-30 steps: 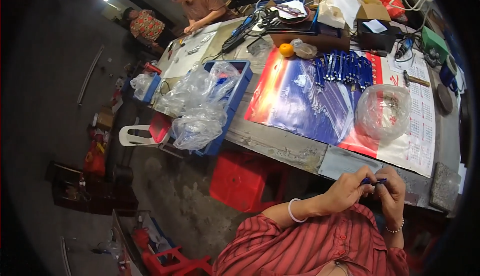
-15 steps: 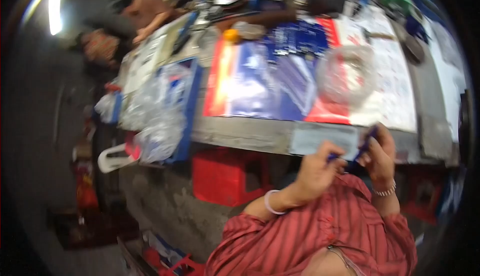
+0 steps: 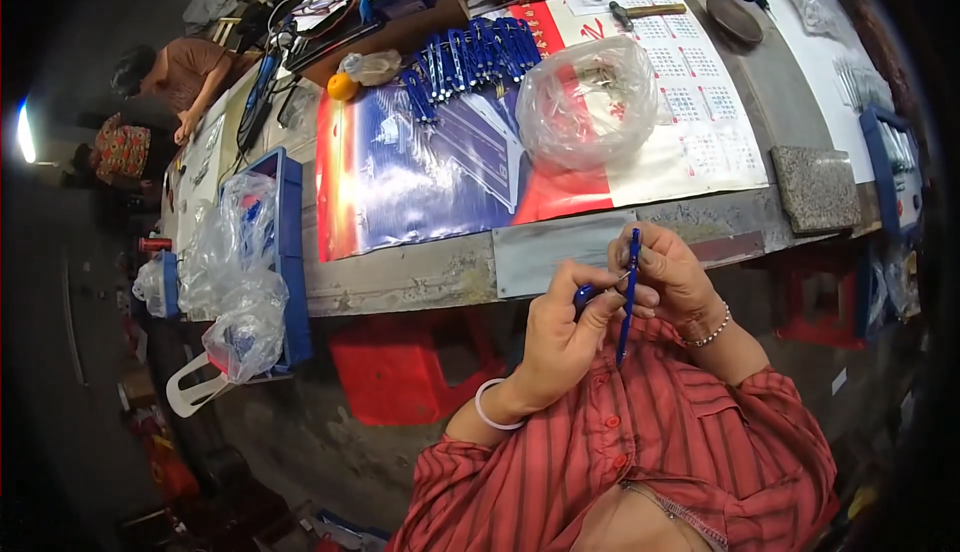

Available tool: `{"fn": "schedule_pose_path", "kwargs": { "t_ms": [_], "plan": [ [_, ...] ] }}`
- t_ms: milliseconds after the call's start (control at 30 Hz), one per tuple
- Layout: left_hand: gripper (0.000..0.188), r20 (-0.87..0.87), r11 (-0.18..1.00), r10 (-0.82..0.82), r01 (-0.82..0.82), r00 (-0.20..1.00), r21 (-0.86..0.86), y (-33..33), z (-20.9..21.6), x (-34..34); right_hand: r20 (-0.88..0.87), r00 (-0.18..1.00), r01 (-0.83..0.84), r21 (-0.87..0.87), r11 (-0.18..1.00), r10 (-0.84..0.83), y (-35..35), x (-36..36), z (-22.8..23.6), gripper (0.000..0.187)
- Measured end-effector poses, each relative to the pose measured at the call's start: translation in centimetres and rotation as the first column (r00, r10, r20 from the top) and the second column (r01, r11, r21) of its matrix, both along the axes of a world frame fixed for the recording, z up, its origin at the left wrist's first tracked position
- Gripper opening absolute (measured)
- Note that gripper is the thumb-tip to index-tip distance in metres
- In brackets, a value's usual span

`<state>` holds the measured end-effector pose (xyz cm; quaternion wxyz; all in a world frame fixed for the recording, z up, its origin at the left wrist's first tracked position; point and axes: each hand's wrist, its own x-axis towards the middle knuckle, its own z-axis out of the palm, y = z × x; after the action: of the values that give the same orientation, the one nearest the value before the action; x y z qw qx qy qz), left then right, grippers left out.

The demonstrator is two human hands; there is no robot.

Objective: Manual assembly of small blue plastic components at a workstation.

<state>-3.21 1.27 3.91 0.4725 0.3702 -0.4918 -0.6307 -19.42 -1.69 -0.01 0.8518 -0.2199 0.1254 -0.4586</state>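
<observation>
My right hand (image 3: 668, 270) pinches a slim dark-blue pen-like stick (image 3: 626, 327), upright in the picture at the table's near edge. My left hand (image 3: 566, 337) is closed round a small tool with a rounded blue handle (image 3: 584, 296). A thin metal shaft runs from that tool toward the stick; whether its tip touches is too small to tell. Both hands are close together in front of my striped red shirt. Farther back on the table lies a pile of similar blue sticks (image 3: 470, 64), beside a clear plastic bag (image 3: 590, 102) with its mouth open.
Glossy poster sheets (image 3: 400, 192) cover the table. A blue crate (image 3: 290, 262) with plastic bags stands left, and a stone block (image 3: 815, 190) lies right. An orange fruit (image 3: 342, 87) and a hammer (image 3: 650, 12) are farther back. A red stool (image 3: 385, 367) is below. Another person (image 3: 190, 77) sits far left.
The view has shifted, so the table's things appear farther left. My hands have come closer together, and the blue stick has turned more upright. The earlier frame is blurred.
</observation>
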Motion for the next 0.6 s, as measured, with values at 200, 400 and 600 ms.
{"fn": "schedule_pose_path", "kwargs": {
  "t_ms": [200,400,600],
  "plan": [
    [0.013,0.145,0.999,0.029,-0.023,0.989,-0.043,0.06,-0.25,0.0,-0.018,1.0,0.019,0.034,0.999,-0.018,0.3,0.15,0.2,0.019],
    [0.013,0.159,0.997,0.049,-0.039,0.986,-0.065,0.07,-0.49,-0.01,-0.001,1.0,0.028,0.031,0.999,-0.028,0.41,0.25,-0.14,0.017],
    [0.011,0.222,0.998,0.045,-0.032,0.974,-0.061,0.07,-0.56,0.34,-0.044,0.998,0.033,0.014,0.999,-0.033,0.41,0.33,0.02,0.017]
  ]
}}
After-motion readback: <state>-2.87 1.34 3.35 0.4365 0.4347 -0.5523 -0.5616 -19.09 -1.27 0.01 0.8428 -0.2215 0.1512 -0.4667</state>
